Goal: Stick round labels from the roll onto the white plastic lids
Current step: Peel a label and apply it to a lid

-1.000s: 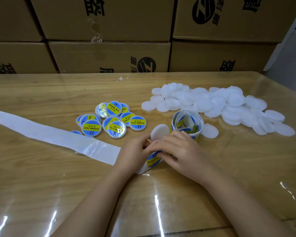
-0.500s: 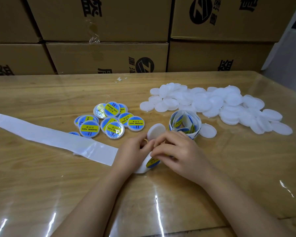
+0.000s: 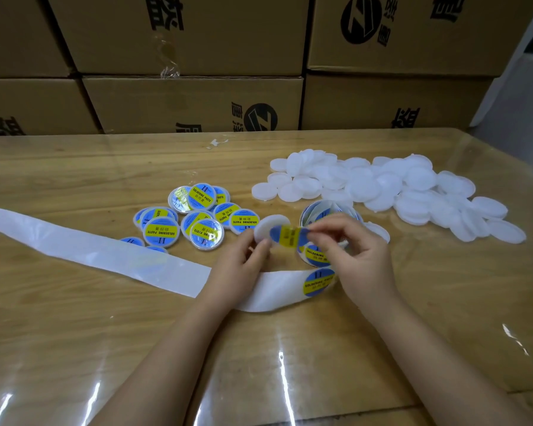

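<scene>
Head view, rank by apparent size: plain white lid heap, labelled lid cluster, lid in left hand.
1. Heap of plain white plastic lids.
2. Cluster of blue-and-yellow labelled lids.
3. Single white round lid held in the left hand.

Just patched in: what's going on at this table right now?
A person is labelling lids. The left hand holds a blank white lid while the right hand pinches a peeled label beside it, not yet stuck down. Finished lids lie to the person's left; the blank pile sits to the right.
</scene>
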A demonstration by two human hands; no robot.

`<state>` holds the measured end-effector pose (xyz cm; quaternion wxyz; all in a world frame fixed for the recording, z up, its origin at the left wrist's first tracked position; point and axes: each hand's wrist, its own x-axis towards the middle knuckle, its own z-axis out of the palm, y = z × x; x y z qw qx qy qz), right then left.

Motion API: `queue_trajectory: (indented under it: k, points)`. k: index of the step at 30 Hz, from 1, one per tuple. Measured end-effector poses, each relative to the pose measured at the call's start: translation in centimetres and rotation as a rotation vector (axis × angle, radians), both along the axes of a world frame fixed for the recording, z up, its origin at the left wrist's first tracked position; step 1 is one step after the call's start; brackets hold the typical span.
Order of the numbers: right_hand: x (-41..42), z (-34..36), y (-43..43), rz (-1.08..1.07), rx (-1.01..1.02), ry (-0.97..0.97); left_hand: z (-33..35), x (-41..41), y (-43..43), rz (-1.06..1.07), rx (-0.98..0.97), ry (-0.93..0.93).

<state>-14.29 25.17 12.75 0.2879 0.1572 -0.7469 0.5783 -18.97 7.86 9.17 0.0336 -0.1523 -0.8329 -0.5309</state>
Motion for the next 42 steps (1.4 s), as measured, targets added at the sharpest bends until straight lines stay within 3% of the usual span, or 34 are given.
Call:
queue_trajectory:
  k: [3,13,42]
  points:
    - [-0.2,0.2,0.3,-0.085,-0.129,-0.117,0.2,0.0,0.1,0.021,0.06,-0.027]
    - [-0.3,-0.2,0.0,-0.167,0.014,-0.209,0.9,0.2,-0.4,-0.142,0.543,-0.262]
    - [-0.8,-1.0,-0.2,-0.234,0.237,-0.202,0.7,0.3,-0.4,-0.242,0.52,-0.299]
